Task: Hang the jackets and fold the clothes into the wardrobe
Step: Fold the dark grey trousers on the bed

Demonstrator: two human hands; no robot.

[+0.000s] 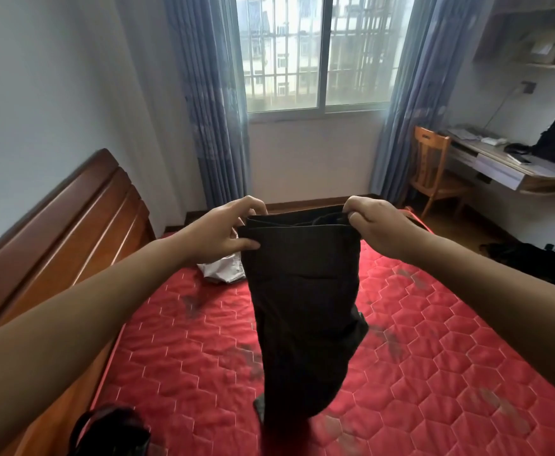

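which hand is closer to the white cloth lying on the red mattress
Left. The left hand grips one waistband end of the dark trousers, just above the white cloth; the right hand grips the other end, across the trousers from it.

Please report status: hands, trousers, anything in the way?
Left hand, right hand each grip the waistband. Dark trousers hang over red mattress. White garment lies on mattress behind them.

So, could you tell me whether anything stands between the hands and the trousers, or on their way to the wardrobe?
Nothing: the left hand and right hand both grip the trousers at the waistband. The wardrobe is out of view, so that way cannot be judged.
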